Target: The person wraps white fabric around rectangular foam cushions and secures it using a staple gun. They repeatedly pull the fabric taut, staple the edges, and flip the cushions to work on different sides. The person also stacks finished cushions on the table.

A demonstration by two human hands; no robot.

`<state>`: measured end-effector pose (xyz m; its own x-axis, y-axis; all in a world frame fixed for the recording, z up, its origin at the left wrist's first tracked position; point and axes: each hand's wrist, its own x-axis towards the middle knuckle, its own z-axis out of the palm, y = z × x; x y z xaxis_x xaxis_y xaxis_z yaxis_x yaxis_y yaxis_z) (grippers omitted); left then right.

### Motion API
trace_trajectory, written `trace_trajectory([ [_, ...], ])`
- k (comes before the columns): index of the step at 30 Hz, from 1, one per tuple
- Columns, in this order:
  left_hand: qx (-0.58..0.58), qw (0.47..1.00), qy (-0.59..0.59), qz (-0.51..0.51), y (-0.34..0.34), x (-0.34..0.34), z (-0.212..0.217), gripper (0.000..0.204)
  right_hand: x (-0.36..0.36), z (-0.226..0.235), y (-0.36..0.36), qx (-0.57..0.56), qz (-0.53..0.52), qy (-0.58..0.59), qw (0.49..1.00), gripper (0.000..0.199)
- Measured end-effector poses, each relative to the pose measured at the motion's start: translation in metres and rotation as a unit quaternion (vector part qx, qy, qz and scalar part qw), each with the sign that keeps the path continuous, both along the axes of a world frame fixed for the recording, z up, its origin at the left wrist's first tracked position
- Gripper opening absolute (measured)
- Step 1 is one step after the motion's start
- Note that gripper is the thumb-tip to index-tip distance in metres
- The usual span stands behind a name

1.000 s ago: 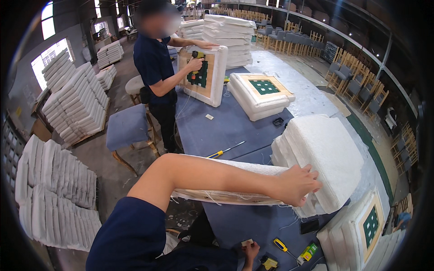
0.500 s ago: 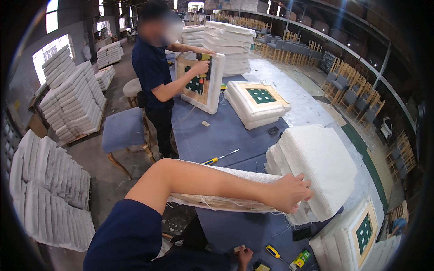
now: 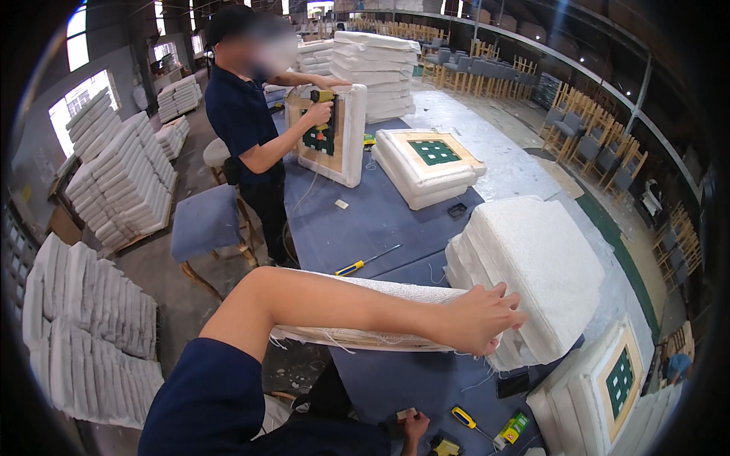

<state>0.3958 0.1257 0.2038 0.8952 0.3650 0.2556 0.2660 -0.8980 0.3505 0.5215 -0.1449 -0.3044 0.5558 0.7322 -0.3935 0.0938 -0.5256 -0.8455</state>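
My left arm reaches across a white fabric-covered seat pad [image 3: 395, 290] tipped up on its edge, with a wooden side and loose threads below. My left hand [image 3: 483, 318] is curled over the pad's right end, fingertips bent down beside a stack of white pads [image 3: 536, 266]. Low in the view, my right hand [image 3: 415, 427] pinches a small pale block [image 3: 406, 414]. Close to it lie a yellow-handled screwdriver [image 3: 462, 416], a green-and-yellow box [image 3: 514, 427] and a yellow-and-black tool [image 3: 444, 445], cut off by the lower edge.
Across the blue-covered table [image 3: 327, 235], a co-worker [image 3: 247, 114] holds a yellow-and-black power tool [image 3: 322, 99] against an upright pad. Another screwdriver [image 3: 366, 261] lies mid-table. Pads with green webbing [image 3: 433, 152] stand beyond and at lower right [image 3: 620, 380]. A blue-topped stool [image 3: 205, 222] is at left.
The view has shifted slightly. My left hand stays on the pad's end, its fingers slightly repositioned, and my right hand keeps its small block. The co-worker's tool is still at the upright pad.
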Motion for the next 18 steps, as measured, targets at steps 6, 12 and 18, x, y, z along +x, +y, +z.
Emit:
trace_trajectory([
  [6,-0.010,1.000,0.001,-0.006,0.002,0.003,-0.003,0.044,-0.001,0.005,-0.002,0.066,-0.009,0.121,0.990,0.029],
  [12,-0.011,1.000,0.005,-0.002,0.001,0.003,-0.002,0.045,0.007,0.010,-0.005,0.009,0.006,0.150,0.989,0.026],
  [18,-0.007,1.000,0.014,0.010,0.004,-0.001,-0.007,0.051,0.068,0.164,0.072,0.278,-0.090,0.106,0.950,0.020],
])
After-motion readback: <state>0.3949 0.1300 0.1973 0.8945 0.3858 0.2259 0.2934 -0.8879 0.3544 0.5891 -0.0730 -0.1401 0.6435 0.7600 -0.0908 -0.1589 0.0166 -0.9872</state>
